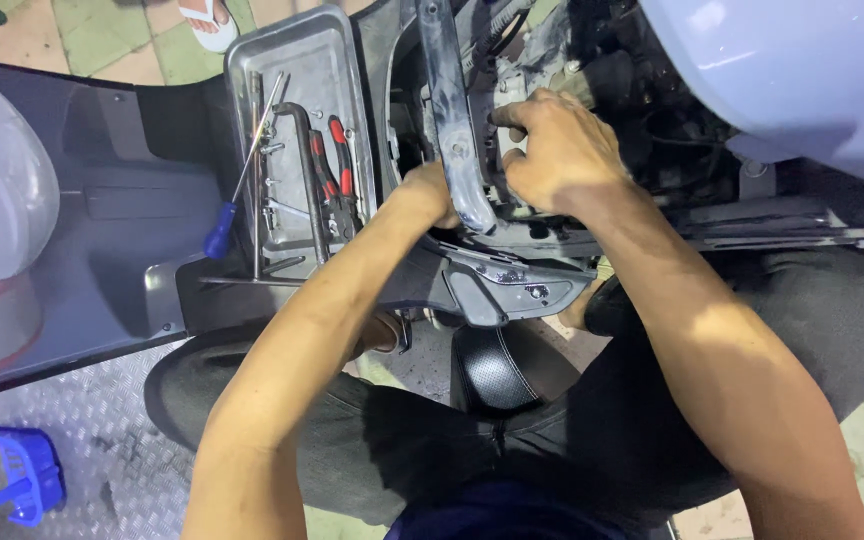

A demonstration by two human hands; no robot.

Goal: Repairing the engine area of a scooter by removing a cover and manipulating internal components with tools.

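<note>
Both hands close together inside the scooter's opened bodywork: left hand (pixel 430 195) partly hidden behind the dark frame bar (pixel 449 110), grip unclear, right hand (pixel 557 150) curled on engine parts (pixel 522 75), metal tool tray (pixel 297 90) just left.

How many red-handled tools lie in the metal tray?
1: red-handled pliers lying in the grey metal tray, right of the blue-handled screwdriver that leans over the tray's left rim. Others may be hidden.

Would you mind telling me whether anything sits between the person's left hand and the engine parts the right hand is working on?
Yes. The dark vertical frame bar runs between the left hand and the right hand, which is on the engine parts. The left hand's fingers go behind the bar, hidden.
</note>
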